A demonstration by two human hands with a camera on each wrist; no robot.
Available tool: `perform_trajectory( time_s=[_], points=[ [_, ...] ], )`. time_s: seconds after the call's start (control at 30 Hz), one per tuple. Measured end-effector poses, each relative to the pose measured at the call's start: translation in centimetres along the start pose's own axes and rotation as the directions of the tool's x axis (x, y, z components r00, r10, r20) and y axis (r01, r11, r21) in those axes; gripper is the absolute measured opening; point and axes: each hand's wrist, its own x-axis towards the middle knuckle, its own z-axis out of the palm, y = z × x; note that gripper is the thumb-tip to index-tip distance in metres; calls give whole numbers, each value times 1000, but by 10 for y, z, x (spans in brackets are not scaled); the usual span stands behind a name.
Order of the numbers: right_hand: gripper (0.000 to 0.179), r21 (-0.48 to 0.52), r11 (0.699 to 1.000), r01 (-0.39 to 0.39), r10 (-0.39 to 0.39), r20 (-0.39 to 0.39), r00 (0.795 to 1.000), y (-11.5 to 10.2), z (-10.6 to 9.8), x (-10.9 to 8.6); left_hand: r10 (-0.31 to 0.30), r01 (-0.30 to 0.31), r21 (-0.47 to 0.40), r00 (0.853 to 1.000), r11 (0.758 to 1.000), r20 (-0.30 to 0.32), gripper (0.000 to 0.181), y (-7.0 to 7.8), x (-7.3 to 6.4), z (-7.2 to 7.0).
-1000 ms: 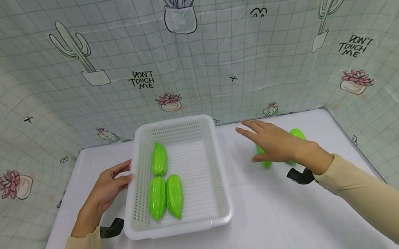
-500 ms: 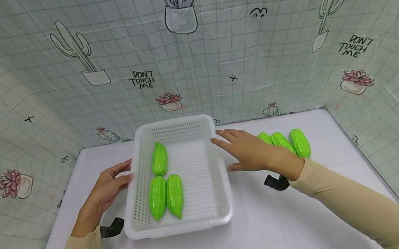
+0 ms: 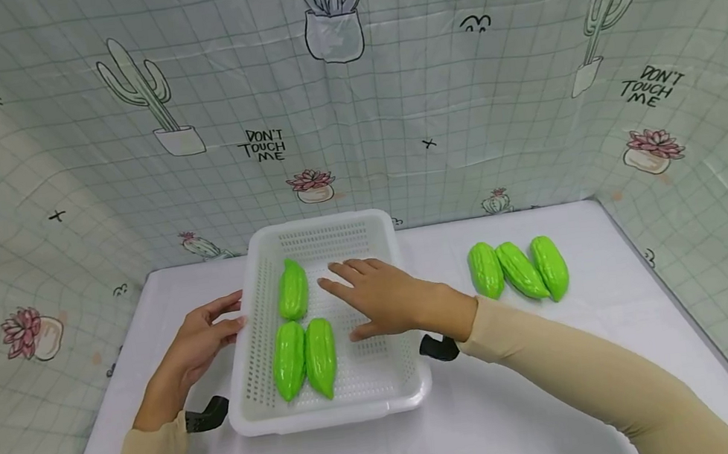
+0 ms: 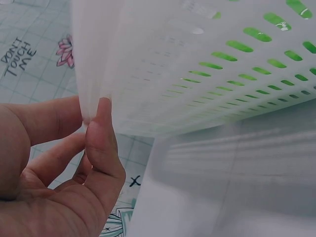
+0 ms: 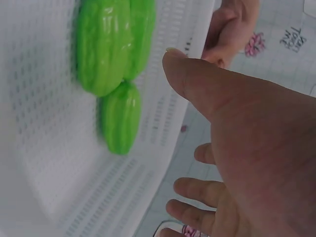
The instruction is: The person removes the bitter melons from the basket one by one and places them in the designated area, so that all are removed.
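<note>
A white perforated plastic basket (image 3: 332, 416) stands left of centre on the table. My left hand (image 3: 195, 343) pinches its left rim; in the left wrist view the thumb and index finger meet at the rim edge. Inside lie three glossy green ridged gourds, like bitter melons: one at the back (image 3: 293, 291), with a left one (image 3: 289, 361) and a right one (image 3: 321, 358) side by side in front. My right hand (image 3: 389, 303) hovers over the basket's right half, fingers spread, holding nothing. The right wrist view shows its thumb (image 5: 190, 79) apart from the gourds.
On the table's right side lie three more green gourds, the left one (image 3: 487, 271), the middle one (image 3: 522, 270) and the right one (image 3: 550, 268). The white tablecloth (image 3: 494, 422) runs up to a cactus-printed cloth (image 3: 353, 131) hanging behind and at both sides.
My right hand has moved left from over the table gourds, across the basket's right rim, to above the basket's inside. The table gourds are now uncovered. My left hand stays at the rim.
</note>
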Motion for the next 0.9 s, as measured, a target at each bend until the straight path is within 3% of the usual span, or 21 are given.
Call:
perform_trajectory(
  time_s=[0.5, 0.9],
  points=[
    [102, -111, 994, -14, 30, 140, 990, -40, 8, 44, 3, -3, 8, 1000, 1000, -6, 65, 2, 0, 1],
    [105, -87, 994, -67, 87, 249, 965, -56, 23, 60, -10, 11, 21, 1000, 1000, -11, 65, 4, 0, 1]
  ],
)
